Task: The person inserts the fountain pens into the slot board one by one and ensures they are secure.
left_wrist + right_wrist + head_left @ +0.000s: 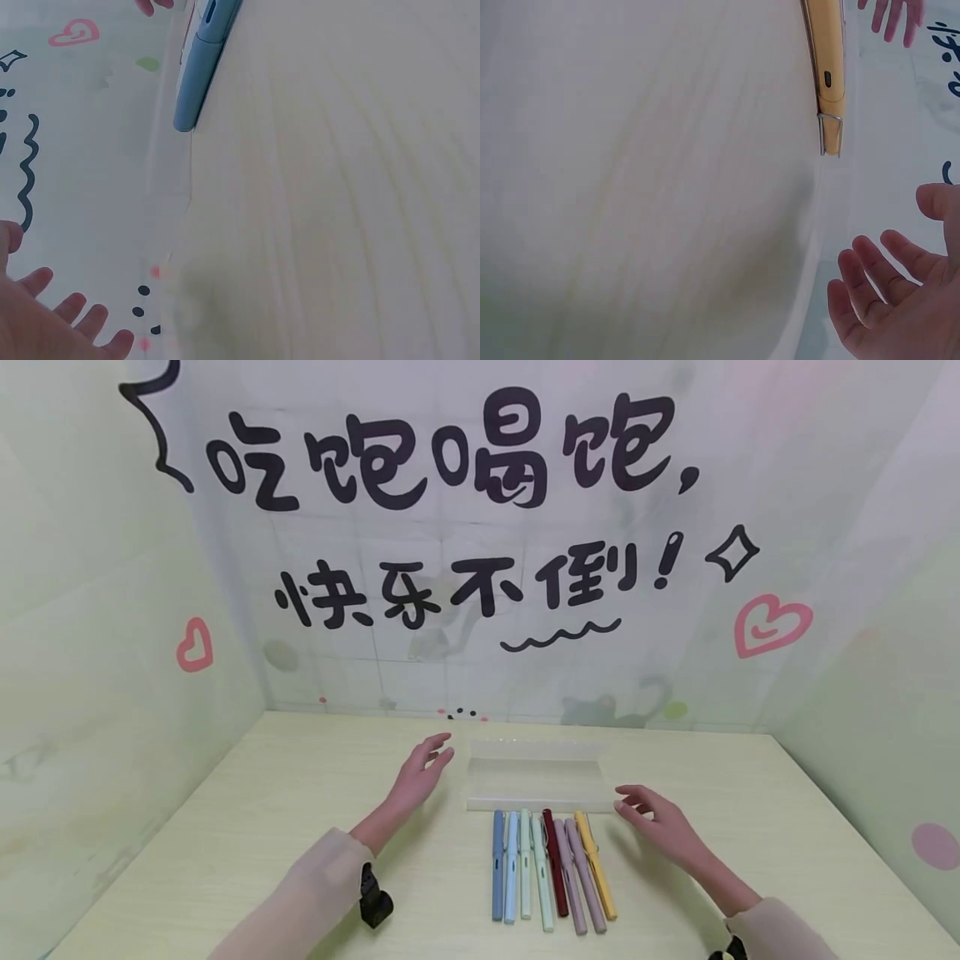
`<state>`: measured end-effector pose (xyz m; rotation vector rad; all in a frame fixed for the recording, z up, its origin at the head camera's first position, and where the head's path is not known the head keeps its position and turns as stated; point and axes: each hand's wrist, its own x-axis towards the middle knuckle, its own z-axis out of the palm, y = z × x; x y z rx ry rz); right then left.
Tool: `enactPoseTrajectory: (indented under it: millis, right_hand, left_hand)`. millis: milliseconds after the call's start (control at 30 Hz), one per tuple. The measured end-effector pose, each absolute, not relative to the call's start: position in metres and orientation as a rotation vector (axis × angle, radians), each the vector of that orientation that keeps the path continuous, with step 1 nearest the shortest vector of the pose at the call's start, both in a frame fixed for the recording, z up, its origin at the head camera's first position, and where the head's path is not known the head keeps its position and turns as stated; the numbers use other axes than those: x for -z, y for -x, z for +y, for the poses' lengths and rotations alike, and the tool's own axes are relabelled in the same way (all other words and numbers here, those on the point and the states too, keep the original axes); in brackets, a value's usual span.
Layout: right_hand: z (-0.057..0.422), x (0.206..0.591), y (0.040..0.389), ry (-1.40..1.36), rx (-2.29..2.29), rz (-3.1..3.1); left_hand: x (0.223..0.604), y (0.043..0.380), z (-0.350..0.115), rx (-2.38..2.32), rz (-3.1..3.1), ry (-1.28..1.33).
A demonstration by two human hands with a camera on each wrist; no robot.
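Eight slim multicoloured pens [556, 864] lie on the pale wood-grain counter [277, 802], none yet inside the clear rectangular plastic case [536, 777]. The left hand [415, 774] has spread fingers, the right hand [663, 828] loosely curved ones, both holding nothing.

Blue, pale-green, dark-red, mauve and yellow pens [542, 877]

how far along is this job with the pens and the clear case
Laid out already: eight pens, side by side in front of the clear case. In hand: nothing; left hand and right hand are open, either side of it. Remaining: probably boxing all eight, as none lies inside.
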<state>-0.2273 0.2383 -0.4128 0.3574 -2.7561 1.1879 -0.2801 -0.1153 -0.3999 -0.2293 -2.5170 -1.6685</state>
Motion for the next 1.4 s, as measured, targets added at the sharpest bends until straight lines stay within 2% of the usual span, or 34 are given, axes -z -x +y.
enactPoseTrajectory:
  millis: [333, 700, 1400]
  right_hand:
    - [0.225, 0.421, 0.233, -0.363, -1.33, -2.814]
    - [0.207, 0.418, 0.23, -0.305, -1.159, -2.9]
    - [0.201, 0.42, 0.23, -0.322, -0.969, -3.044]
  left_hand:
    - [0.402, 0.29, -0.101, 1.712, -2.504, 0.188]
    - [0.403, 0.304, -0.087, 1.738, -2.48, 0.136]
    - [0.404, 0.314, -0.078, 1.773, -2.467, 0.108]
